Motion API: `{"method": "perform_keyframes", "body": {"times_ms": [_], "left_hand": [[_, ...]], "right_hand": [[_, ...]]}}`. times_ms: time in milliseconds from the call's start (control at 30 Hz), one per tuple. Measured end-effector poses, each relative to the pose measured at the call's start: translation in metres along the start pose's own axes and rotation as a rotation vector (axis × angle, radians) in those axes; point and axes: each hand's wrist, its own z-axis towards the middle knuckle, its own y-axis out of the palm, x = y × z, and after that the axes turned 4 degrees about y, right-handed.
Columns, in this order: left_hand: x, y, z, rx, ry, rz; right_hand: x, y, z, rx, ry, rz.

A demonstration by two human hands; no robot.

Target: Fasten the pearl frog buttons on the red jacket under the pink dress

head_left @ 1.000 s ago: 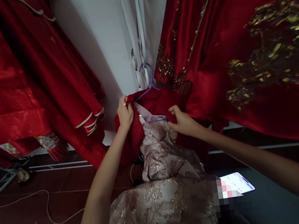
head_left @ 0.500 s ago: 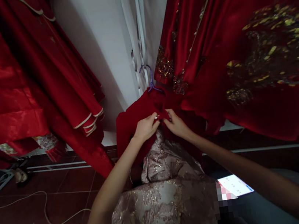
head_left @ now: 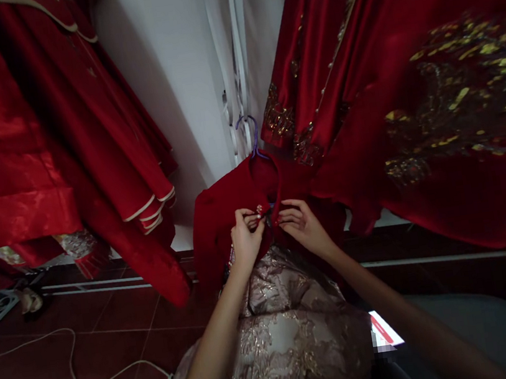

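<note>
A dark red jacket (head_left: 210,205) hangs in front of me on a purple hanger (head_left: 256,142). Its round neckline faces me. At the top of the front opening, my left hand (head_left: 247,240) pinches one edge of the jacket, beside a small beaded ornament (head_left: 259,210). My right hand (head_left: 304,227) has its fingertips closed on the opposite edge, a short gap away. Whether a fastener lies between the fingers is too small to tell. Below both hands spreads pale brocade fabric (head_left: 298,346) with metallic threads.
Red garments (head_left: 101,148) hang on the left, and red garments with gold sequins (head_left: 464,84) hang on the right. White rails (head_left: 92,287) run low near the tiled floor. A cable (head_left: 74,359) lies there. A lit phone (head_left: 385,329) rests by my right forearm.
My hands have drawn slightly apart and lower. The jacket's neckline lies wider, and the beaded ornament now shows by my left fingers. Less of the phone is visible.
</note>
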Motion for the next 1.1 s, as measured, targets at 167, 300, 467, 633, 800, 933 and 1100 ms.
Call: {"method": "perform_keyframes", "body": {"times_ms": [167,300,467,633,800,933,1100], "left_hand": [[0.005,0.0,-0.006,0.009,0.054,0.028],[0.011,-0.004,0.001,-0.077,0.144,0.201],[0.016,-0.002,0.01,-0.113,0.232,0.444],[0.014,0.006,0.016,-0.072,0.252,0.411],[0.005,0.011,0.009,0.043,0.254,0.158],[-0.004,0.013,-0.001,0.095,0.226,0.044],[-0.013,0.014,-0.003,0.097,0.198,-0.083]], "right_hand": [[-0.002,0.006,0.003,0.029,-0.053,-0.107],[-0.003,0.007,0.005,-0.012,-0.035,-0.123],[0.003,0.005,0.003,-0.038,-0.005,-0.123],[0.007,0.0,0.005,0.055,-0.003,-0.058],[0.003,-0.002,0.016,0.13,-0.02,0.011],[0.0,-0.001,0.02,0.214,-0.04,0.039],[0.007,0.004,0.015,0.092,-0.012,-0.006]]}}
